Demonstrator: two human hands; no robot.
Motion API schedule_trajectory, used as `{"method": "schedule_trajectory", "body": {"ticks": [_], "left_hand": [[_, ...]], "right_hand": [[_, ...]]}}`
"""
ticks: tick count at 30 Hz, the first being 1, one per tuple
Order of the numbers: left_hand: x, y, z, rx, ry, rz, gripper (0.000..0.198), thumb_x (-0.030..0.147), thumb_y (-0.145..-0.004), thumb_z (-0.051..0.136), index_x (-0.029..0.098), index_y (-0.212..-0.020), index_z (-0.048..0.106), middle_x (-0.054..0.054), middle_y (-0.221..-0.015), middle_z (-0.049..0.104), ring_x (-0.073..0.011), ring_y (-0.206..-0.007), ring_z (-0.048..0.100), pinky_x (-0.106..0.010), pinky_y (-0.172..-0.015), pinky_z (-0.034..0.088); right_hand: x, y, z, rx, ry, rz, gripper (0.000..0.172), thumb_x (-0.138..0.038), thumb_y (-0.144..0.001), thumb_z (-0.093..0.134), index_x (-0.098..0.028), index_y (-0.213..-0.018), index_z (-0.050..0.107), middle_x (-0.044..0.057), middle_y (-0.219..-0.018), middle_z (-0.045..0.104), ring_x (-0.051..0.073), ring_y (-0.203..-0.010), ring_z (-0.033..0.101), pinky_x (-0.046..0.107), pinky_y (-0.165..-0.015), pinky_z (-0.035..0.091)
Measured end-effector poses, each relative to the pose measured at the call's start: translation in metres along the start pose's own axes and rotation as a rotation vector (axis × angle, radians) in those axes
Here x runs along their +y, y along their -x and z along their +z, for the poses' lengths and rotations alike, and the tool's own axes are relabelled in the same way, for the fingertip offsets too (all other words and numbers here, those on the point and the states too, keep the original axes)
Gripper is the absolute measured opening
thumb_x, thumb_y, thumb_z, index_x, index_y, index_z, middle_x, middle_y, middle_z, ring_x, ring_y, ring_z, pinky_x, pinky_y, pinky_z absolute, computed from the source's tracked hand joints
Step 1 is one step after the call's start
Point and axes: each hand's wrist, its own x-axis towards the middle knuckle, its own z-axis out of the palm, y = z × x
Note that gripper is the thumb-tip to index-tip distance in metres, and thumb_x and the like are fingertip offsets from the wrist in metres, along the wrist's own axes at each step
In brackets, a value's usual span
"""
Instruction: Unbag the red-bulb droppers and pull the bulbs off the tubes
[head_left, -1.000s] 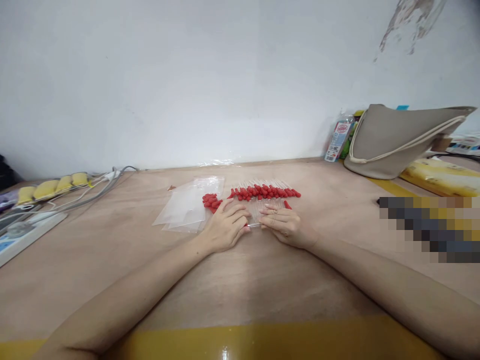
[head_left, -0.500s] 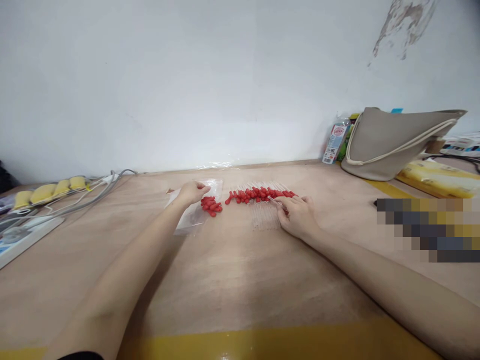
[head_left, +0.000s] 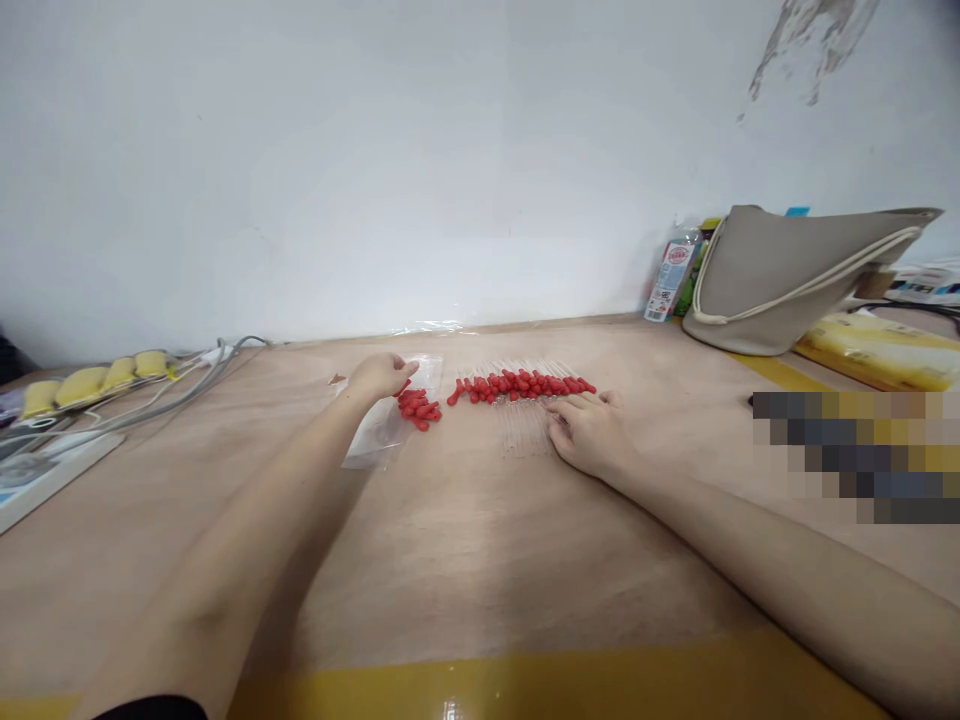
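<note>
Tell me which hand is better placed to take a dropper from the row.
Right, probably. The right hand rests against the clear tubes of the droppers, while the left hand is over at the plastic bags, beside the loose red caps.

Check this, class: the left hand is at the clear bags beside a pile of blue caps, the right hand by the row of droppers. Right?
No: the head view shows the caps are red, not blue. The left hand is at the clear bags, the right hand by the row of droppers.
</note>
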Motion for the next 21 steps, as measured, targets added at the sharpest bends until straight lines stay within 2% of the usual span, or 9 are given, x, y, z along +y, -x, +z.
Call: {"method": "schedule_trajectory", "body": {"ticks": [4,7,11,14,17,21], "left_hand": [[0.016,0.005,0.011,0.027,-0.029,0.164,0.031,0.046,-0.076,0.05,0.019,-0.077,0.065,-0.007,-0.081,0.067,-0.0226,-0.081,0.06,-0.028,-0.067,0.042],[0.031,0.011,0.021,0.007,-0.035,0.267,0.029,0.049,-0.07,0.056,0.021,-0.07,0.066,-0.006,-0.084,0.065,-0.0229,-0.083,0.059,-0.029,-0.071,0.042],[0.043,0.013,0.031,-0.004,-0.036,0.297,0.031,0.051,-0.067,0.06,0.021,-0.063,0.067,-0.008,-0.081,0.062,-0.027,-0.088,0.057,-0.033,-0.075,0.042],[0.045,0.013,0.034,-0.011,-0.01,0.269,0.027,0.047,-0.067,0.061,0.02,-0.061,0.067,-0.008,-0.08,0.063,-0.0265,-0.088,0.057,-0.034,-0.077,0.043],[0.044,0.015,0.034,-0.04,0.048,0.209,0.024,0.042,-0.069,0.059,0.02,-0.061,0.066,-0.005,-0.066,0.063,-0.0227,-0.073,0.06,-0.032,-0.07,0.045],[0.042,0.02,0.033,-0.093,0.158,0.107,0.022,0.038,-0.072,0.054,0.02,-0.066,0.067,0.0,-0.045,0.056,-0.0166,-0.043,0.055,-0.028,-0.05,0.044]], "right_hand": [[-0.001,0.0,0.001,-0.023,0.006,-0.037,0.024,-0.033,-0.083,0.047,-0.02,-0.08,0.067,0.004,-0.077,0.067,0.017,-0.077,0.054,0.035,-0.076,0.025],[-0.003,0.0,-0.002,-0.049,0.008,-0.057,0.032,-0.043,-0.084,0.046,-0.019,-0.078,0.066,0.006,-0.077,0.065,0.018,-0.077,0.053,0.035,-0.075,0.025],[-0.005,-0.001,-0.006,-0.077,0.013,-0.06,0.038,-0.049,-0.085,0.043,-0.02,-0.079,0.067,0.006,-0.078,0.063,0.019,-0.079,0.052,0.036,-0.076,0.025],[-0.005,-0.001,-0.006,-0.071,0.003,-0.051,0.039,-0.048,-0.086,0.042,-0.02,-0.078,0.068,0.006,-0.079,0.062,0.018,-0.079,0.052,0.036,-0.076,0.025],[-0.004,-0.001,-0.003,-0.042,-0.024,-0.031,0.038,-0.047,-0.086,0.042,-0.02,-0.08,0.068,0.006,-0.081,0.062,0.017,-0.079,0.052,0.036,-0.077,0.025],[-0.004,-0.001,-0.002,-0.015,-0.055,-0.004,0.035,-0.044,-0.087,0.043,-0.02,-0.08,0.068,0.005,-0.082,0.062,0.016,-0.078,0.052,0.035,-0.077,0.025]]}}
